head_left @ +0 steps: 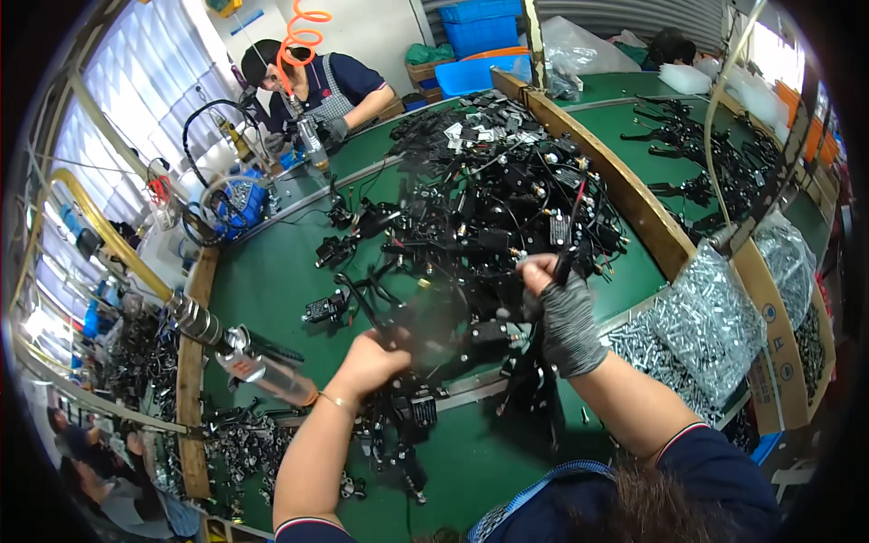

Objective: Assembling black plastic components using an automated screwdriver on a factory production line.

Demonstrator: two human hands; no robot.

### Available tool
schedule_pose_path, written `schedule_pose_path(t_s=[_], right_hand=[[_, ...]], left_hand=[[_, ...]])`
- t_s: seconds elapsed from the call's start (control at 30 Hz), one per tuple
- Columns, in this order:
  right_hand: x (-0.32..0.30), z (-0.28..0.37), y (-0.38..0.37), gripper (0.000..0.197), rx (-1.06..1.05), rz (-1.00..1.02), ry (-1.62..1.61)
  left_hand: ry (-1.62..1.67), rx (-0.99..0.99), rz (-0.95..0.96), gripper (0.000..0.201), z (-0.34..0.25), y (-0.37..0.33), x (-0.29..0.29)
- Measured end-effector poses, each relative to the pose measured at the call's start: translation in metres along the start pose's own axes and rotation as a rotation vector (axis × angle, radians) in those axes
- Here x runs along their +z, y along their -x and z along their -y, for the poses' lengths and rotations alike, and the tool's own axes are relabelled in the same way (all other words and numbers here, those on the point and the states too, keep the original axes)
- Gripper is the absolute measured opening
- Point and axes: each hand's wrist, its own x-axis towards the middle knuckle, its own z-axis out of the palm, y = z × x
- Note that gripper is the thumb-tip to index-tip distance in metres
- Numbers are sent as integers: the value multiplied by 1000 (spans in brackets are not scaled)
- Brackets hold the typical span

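Note:
My left hand (374, 364), bare with a bracelet at the wrist, is closed round a black brake lever (360, 301) whose blade sticks up past the fingers. A blurred dark patch beside it hides part of what it grips. My right hand (568, 321), in a grey fingerless glove, is closed on another black brake lever (565, 264), thumb and finger at its upper end. Just beyond both hands spreads a large heap of black lever assemblies (489, 204) with thin cables. More black lever parts (534, 398) lie below my right hand.
A clear-bodied power screwdriver (267, 366) hangs at left on a yellow hose. Loose screws (665, 348) and a plastic bag of screws (711, 317) lie at right by a cardboard box (769, 353). A wooden rail (625, 190) divides the green bench. A co-worker (330, 95) works opposite.

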Motion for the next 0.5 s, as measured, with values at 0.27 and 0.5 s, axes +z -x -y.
schedule_pose_path(t_s=[0.27, 0.5], right_hand=[[-38, 14, 101, 13, -629, 485, 503], [-108, -29, 165, 26, -967, 1017, 860]], left_hand=[[-1092, 1027, 50, 23, -33, 117, 76], [-1087, 1461, 282, 21, 24, 173, 107]])
